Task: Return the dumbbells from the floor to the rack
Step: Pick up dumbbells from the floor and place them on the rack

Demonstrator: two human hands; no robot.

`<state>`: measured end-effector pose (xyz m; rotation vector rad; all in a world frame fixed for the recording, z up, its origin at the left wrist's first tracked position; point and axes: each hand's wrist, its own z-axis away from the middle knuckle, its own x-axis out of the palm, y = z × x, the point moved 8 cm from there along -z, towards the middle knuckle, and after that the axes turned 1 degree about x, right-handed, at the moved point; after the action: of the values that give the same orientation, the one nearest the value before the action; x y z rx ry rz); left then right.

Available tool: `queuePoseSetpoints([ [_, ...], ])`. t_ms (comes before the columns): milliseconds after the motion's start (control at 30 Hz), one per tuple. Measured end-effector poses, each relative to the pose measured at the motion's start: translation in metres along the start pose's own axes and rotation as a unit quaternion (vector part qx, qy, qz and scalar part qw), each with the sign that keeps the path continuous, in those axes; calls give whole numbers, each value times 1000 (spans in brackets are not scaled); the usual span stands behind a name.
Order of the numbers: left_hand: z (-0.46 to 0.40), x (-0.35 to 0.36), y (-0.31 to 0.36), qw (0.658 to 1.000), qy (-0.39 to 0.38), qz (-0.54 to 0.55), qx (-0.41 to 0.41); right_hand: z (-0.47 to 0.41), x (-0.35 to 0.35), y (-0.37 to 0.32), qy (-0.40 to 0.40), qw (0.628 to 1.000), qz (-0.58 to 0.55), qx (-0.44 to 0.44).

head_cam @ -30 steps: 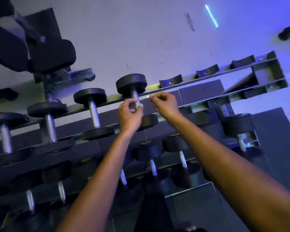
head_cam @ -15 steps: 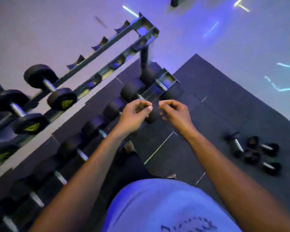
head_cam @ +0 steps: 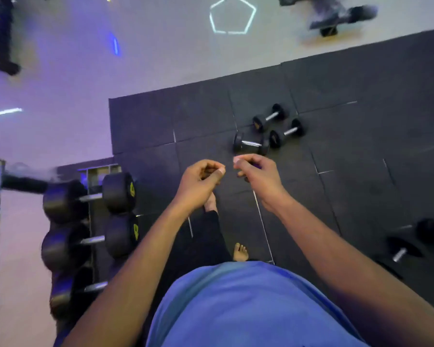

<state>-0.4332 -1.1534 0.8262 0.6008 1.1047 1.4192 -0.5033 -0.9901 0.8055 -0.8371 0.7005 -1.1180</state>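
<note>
Three small dumbbells (head_cam: pixel 268 132) lie on the dark floor mat (head_cam: pixel 361 108), clustered just beyond the hands: two side by side, the third (head_cam: pixel 251 144) nearest the right hand. Both hands are raised over the mat with fingers curled and nothing held; the left hand (head_cam: pixel 199 181) and right hand (head_cam: pixel 257 174) sit close together, thumbs nearly meeting. Left of the mat, the rack (head_cam: pixel 90 221) carries larger dumbbells (head_cam: pixel 89 196) in a row. Another dumbbell (head_cam: pixel 406 246) lies on the mat's right side.
</note>
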Motion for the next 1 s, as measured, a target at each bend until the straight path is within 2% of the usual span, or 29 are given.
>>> queuePoseSetpoints([
  [200, -162, 88, 40, 986, -148, -74, -2, -108, -87, 0, 157, 982, -78, 64],
  [300, -248, 136, 35, 969, -213, -121, -15, -164, -116, 17, 222, 960, -133, 106],
  [400, -332, 181, 7, 952, -252, -171, -42, -233, -134, 65, 268, 929, -188, 173],
  [533, -446, 233, -77, 928, -279, -229, -89, -332, -139, 154, 277, 888, -244, 275],
  [733, -613, 303, -247, 908, -283, -283, -122, -501, -131, 326, 275, 850, -245, 378],
  [800, -662, 323, -309, 894, -295, -314, -123, -551, -123, 387, 277, 829, -277, 400],
  [867, -707, 338, -363, 864, -313, -385, -86, -602, -111, 432, 258, 820, -306, 410],
  [900, -729, 348, -383, 836, -327, -439, -37, -630, -105, 457, 254, 817, -317, 408],
  [1000, -782, 384, -430, 709, -383, -579, 123, -700, -87, 518, 248, 794, -370, 413],
])
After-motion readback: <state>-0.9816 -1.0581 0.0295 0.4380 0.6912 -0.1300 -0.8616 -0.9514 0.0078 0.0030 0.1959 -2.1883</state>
